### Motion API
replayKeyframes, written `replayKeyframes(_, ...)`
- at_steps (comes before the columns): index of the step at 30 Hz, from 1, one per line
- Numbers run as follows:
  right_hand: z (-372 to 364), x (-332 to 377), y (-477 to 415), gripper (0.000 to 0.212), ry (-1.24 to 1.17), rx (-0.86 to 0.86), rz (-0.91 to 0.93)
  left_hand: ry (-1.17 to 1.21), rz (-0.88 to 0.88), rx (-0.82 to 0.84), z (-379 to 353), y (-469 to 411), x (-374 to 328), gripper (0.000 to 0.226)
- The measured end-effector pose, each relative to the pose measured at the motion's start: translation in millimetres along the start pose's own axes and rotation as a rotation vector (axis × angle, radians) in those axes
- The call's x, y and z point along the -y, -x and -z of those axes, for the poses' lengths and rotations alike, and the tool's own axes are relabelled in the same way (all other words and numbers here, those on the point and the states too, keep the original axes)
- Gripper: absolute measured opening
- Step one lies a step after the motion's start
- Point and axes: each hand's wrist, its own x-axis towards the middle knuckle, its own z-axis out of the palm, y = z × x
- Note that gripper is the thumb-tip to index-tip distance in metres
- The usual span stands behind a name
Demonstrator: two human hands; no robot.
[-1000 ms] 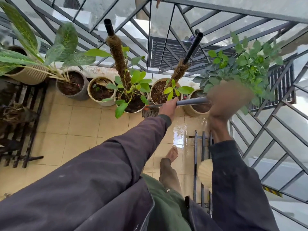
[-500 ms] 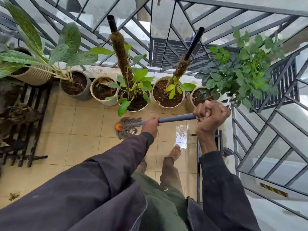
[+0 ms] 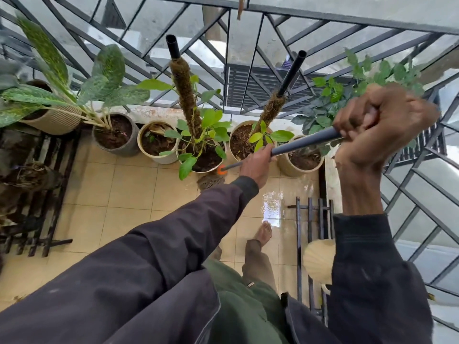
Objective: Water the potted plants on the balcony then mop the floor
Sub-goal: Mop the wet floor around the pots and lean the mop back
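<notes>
Pushing forward: mop head (image 3: 210, 180) has advanced across the floor (image 3: 129, 194) to the pot (image 3: 201, 163) bases. Left hand (image 3: 257, 162) and right hand (image 3: 377, 130) clench the handle (image 3: 305, 143). Mopping underway.

a home balcony: potted plants (image 3: 198, 145) lined along a black metal railing (image 3: 248, 70), on a wet beige tiled floor (image 3: 124, 194).

A black metal railing of crossed bars (image 3: 250, 78) encloses the balcony. A dark slatted metal rack (image 3: 37, 199) stands along the floor's left edge, and another narrow black rack (image 3: 313, 219) by the right edge carries a pale ribbed round object (image 3: 319, 260).
</notes>
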Motion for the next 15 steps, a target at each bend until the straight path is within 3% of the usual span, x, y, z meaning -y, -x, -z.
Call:
replayKeyframes(4,-3.8,-35.1,22.6,0.047,0.097,0.018,0.042,0.042,0.081,-0.029,-10.6,-21.8,19.0,0.014)
replayKeyframes(8,9.6,-72.7,65.6,0.046,0.277,0.005,-0.1,0.065,0.181,0.138,-12.2,-31.7,54.3,0.015)
replayKeyframes(15,-8.8,-64.8,53.5,0.048,0.297,-0.016,-0.144,0.071,0.183,0.092,-8.7,-25.6,49.5,0.008)
